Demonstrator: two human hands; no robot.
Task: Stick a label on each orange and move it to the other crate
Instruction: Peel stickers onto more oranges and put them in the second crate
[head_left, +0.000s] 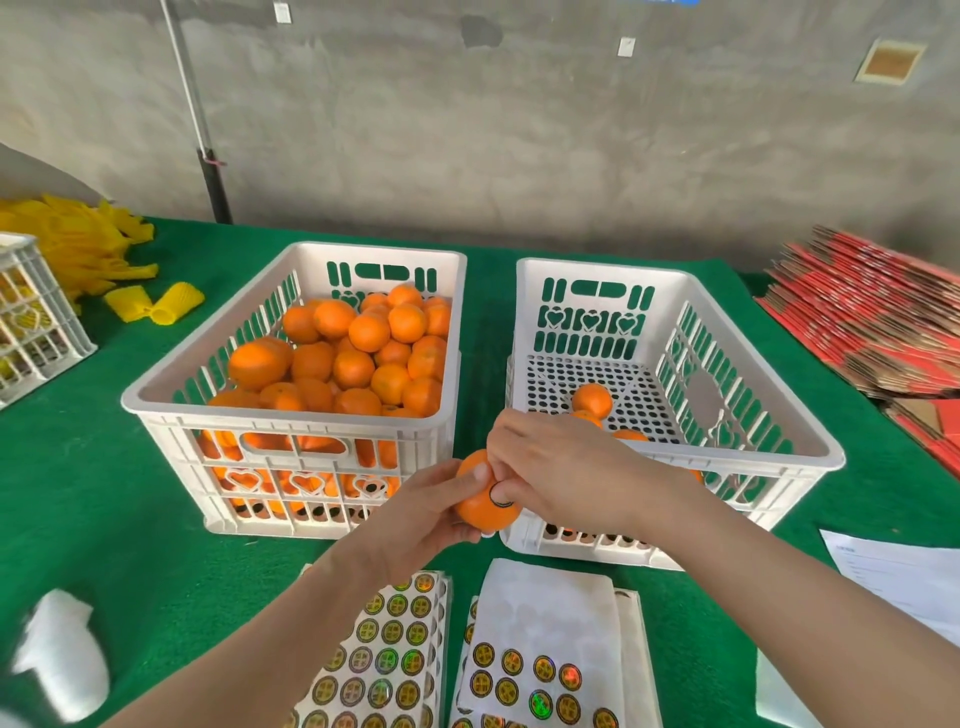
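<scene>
Left hand cupping an orange above the green desk before two white crates, right hand curled over the fruit, thumb pressing a round label onto it, full crate at left, near-empty crate at right, sticker sheets below

A fruit-packing workshop: crates of oranges, sticker sheets, flat cartons, bare concrete wall.

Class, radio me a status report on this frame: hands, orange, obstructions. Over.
Left hand grips orange. Right hand curled over it, thumb pressing label on. Right crate just behind, nothing between.
</scene>
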